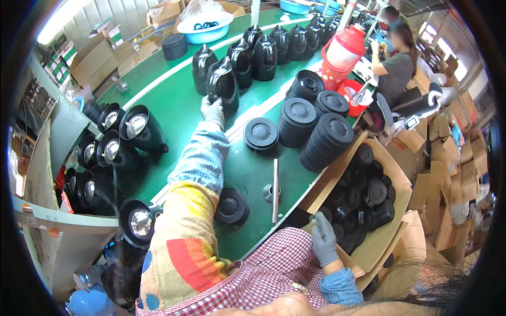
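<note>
With my left arm stretched forward across the green conveyor, my gloved left hand (pixel 213 111) grips the lower side of a glossy black kettle body (pixel 223 84). More such kettle bodies (pixel 264 57) stand in rows behind it. My gloved right hand (pixel 324 241) is low at the near edge of a cardboard box (pixel 398 208). Its fingers are bent together, and whether anything small is in them I cannot make out. Round black plastic parts (pixel 375 190) fill the box. Stacks of black discs (pixel 333 139) and a shorter stack (pixel 261 134) stand between my hands.
Kettle bodies with silvery round ends (pixel 138 125) lie at the left. One disc (pixel 232 206) is near my left forearm, beside a metal bar (pixel 275 190). A red jug (pixel 342 50), a red bucket (pixel 354 97) and a seated co-worker (pixel 398 68) are at the far right.
</note>
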A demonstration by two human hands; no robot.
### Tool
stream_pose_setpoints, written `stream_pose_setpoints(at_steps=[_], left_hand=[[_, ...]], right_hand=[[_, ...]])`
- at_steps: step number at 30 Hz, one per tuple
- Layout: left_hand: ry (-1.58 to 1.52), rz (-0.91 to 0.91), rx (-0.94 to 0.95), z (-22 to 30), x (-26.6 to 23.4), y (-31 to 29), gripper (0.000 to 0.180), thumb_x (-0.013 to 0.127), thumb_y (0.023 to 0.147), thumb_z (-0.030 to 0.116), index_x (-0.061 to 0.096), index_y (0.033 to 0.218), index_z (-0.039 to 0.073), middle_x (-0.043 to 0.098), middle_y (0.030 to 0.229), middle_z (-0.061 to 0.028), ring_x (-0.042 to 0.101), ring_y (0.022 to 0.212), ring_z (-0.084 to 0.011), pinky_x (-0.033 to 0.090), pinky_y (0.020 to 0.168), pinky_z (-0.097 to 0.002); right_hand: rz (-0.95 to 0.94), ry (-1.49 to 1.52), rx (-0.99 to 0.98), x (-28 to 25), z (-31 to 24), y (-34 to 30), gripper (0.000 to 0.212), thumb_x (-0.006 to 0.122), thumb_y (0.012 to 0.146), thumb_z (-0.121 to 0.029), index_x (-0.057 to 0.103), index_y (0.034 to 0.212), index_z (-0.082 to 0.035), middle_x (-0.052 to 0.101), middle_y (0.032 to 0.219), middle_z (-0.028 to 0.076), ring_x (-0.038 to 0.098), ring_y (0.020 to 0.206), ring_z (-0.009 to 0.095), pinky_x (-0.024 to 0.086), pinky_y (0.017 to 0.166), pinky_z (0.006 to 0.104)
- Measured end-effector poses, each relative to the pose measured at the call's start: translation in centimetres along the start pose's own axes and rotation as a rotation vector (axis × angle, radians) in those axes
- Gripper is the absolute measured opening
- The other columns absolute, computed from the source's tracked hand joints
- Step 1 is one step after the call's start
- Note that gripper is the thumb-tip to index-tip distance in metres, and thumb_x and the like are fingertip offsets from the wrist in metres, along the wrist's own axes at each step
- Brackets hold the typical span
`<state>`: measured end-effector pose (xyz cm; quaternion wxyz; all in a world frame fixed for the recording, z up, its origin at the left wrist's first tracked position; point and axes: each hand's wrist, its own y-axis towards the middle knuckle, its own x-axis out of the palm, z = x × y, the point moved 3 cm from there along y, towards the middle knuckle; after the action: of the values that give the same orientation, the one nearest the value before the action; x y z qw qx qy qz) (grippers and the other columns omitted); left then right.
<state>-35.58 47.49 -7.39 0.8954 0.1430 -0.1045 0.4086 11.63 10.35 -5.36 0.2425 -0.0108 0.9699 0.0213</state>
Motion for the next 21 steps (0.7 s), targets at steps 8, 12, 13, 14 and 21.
stream_pose_setpoints(at_steps=[8, 12, 13, 14, 21], left_hand=[[0.997, -0.411, 0.032, 11.6, -1.5, 0.9, 0.071, 0.081, 0.072, 0.03, 0.053, 0.133, 0.005, 0.057, 0.132, -0.0225, 0.057, 0.124, -0.0338, 0.048, 0.103, -0.0447], [1.707, -0.492, 0.901, 26.8, -11.3, -0.6, 0.047, 0.082, 0.069, 0.039, 0.07, 0.105, 0.01, 0.059, 0.116, -0.0149, 0.054, 0.117, -0.0333, 0.043, 0.1, -0.0462], [1.844, -0.481, 0.794, 27.7, -14.2, -0.3, 0.049, 0.082, 0.069, 0.039, 0.071, 0.107, 0.011, 0.059, 0.117, -0.0142, 0.049, 0.124, -0.033, 0.036, 0.106, -0.0467], [1.994, -0.51, 0.603, 28.2, -16.0, -0.8, 0.055, 0.083, 0.067, 0.037, 0.069, 0.115, 0.013, 0.059, 0.123, -0.0144, 0.047, 0.128, -0.0326, 0.033, 0.109, -0.0477], [1.803, -0.654, 0.758, 25.7, -19.3, -1.3, 0.055, 0.078, 0.072, 0.018, 0.064, 0.125, 0.013, 0.057, 0.137, -0.0063, 0.051, 0.133, -0.0278, 0.042, 0.107, -0.0449]], right_hand=[[0.041, -0.001, 0.103, -5.0, 2.8, -4.1, 0.04, 0.059, 0.097, -0.008, 0.06, 0.135, 0.003, 0.064, 0.132, 0.017, 0.063, 0.12, 0.027, 0.049, 0.102, 0.0363], [0.176, 0.092, 0.16, -8.1, 4.2, -6.2, 0.036, 0.056, 0.102, -0.009, 0.059, 0.136, 0.003, 0.064, 0.134, 0.015, 0.062, 0.117, 0.022, 0.05, 0.101, 0.0334], [0.188, 0.11, 0.129, -8.5, 5.2, -6.7, 0.036, 0.054, 0.104, -0.009, 0.059, 0.137, 0.003, 0.063, 0.135, 0.014, 0.062, 0.117, 0.021, 0.05, 0.101, 0.0324], [0.193, 0.147, 0.154, -8.4, 5.6, -7.4, 0.036, 0.055, 0.103, -0.009, 0.059, 0.137, 0.003, 0.063, 0.136, 0.014, 0.062, 0.117, 0.021, 0.05, 0.102, 0.0324], [0.114, 0.042, 0.051, -8.9, 2.9, -9.6, 0.037, 0.057, 0.101, -0.009, 0.059, 0.135, 0.005, 0.064, 0.133, 0.016, 0.062, 0.121, 0.024, 0.048, 0.104, 0.0329]])
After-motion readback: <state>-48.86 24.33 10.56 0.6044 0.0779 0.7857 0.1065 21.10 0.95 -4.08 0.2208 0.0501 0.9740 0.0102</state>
